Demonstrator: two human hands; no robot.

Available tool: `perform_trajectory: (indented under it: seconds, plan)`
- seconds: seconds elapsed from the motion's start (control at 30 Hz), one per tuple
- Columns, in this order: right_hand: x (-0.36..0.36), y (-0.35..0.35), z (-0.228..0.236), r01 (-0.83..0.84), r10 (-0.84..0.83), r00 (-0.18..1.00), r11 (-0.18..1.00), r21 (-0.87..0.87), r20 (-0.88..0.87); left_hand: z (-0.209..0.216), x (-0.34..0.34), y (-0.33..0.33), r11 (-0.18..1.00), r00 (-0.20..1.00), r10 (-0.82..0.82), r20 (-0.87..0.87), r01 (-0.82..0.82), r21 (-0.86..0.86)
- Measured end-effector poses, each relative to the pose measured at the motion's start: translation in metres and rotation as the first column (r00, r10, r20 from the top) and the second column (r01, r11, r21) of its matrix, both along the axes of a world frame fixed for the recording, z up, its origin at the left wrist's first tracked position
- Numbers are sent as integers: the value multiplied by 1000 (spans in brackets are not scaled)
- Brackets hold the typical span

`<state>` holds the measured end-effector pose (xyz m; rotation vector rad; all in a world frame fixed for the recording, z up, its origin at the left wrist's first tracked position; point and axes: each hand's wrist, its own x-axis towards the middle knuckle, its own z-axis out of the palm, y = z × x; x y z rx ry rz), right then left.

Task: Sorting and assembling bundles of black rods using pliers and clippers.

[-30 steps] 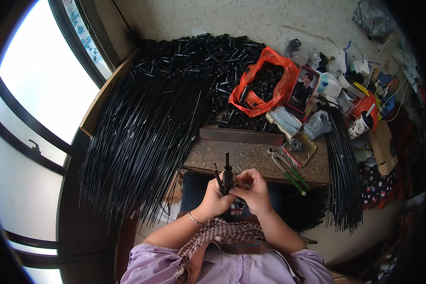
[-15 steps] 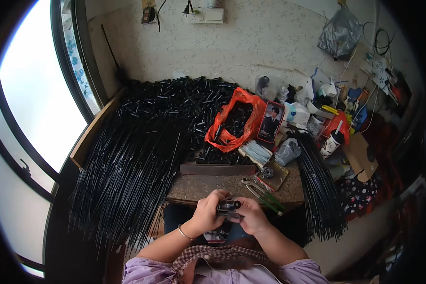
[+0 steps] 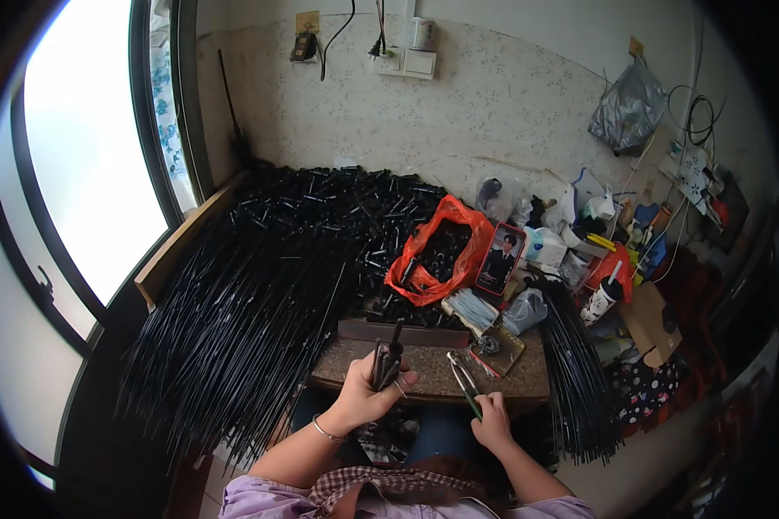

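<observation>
My left hand [image 3: 365,394] is closed around a dark bundle of black plastic parts [image 3: 389,359], held upright over the front edge of the table. A thin pale strand sticks out below its fingers; what it belongs to I cannot make out. To the right, my right hand [image 3: 493,424] grips the green handles of a pair of pliers [image 3: 464,379], whose metal jaws point up and left over the tabletop. Beyond both hands lies a brown bar [image 3: 402,335], with a heap of short black tubular parts [image 3: 337,195] behind it.
Long black rods [image 3: 225,337] hang over the table's left front; another bundle [image 3: 576,372] hangs at the right. A red plastic bag [image 3: 407,259] holds more black parts. Beside it stand a phone [image 3: 499,259], pale strips [image 3: 469,310] and a patterned cup [image 3: 601,300].
My hands have come apart. The right one has let go of the black parts and taken hold of the pliers; the left has kept the parts and turned them upright. The view has tilted up.
</observation>
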<state>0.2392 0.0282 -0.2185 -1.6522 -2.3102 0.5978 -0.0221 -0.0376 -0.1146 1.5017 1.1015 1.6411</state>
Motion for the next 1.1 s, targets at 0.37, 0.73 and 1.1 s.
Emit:
perform_trajectory:
  seconds: [0.37, 0.73, 1.1]
  plan:
    - [-36, -42, 148, -373, 512, 859, 592, 714, 24, 41, -22, 4, 986, 982, -109, 152, 88, 142]
    - [-32, -26, 151, -556, 724, 558, 689, 465, -406, 43, -22, -3, 997, 990, -15, 140, 4, 80]
    - [-53, -39, 132, -548, 427, 707, 835, -54, -564, 54, -21, 1, 995, 994, 18, -105, -8, 97]
